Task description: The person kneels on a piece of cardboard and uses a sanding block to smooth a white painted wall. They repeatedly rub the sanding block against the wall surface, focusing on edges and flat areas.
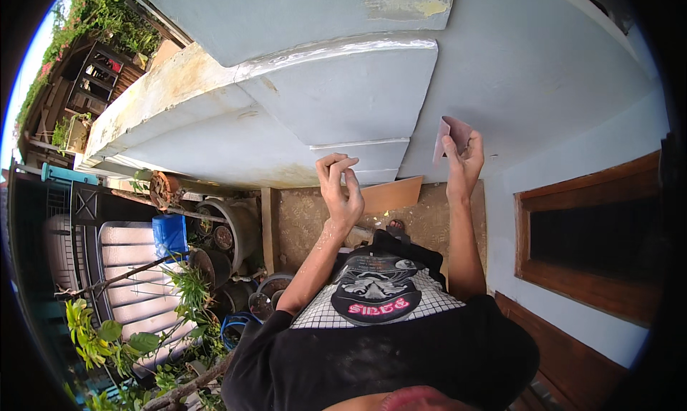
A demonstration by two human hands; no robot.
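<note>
My right hand (465, 162) grips a folded piece of sandpaper (459, 130), brownish and bent over on itself, between thumb and fingers. It is raised in front of the pale grey-blue wall (494, 74); whether the paper touches the wall I cannot tell. To the left, my left hand (340, 190) is lifted with fingers loosely bent and apart, nothing visible in it. Pale dust specks that forearm. Beyond the hands, a stepped wall panel (343, 89) carries a white filler strip (336, 53) along its upper edge and thinner white lines lower down.
A brown board (393, 195) lies on the bare ground near my foot (396, 226). Potted plants (187, 286), a blue container (169, 238) and a large round tub (242, 228) crowd the left. At right is a wood-framed window (522, 232).
</note>
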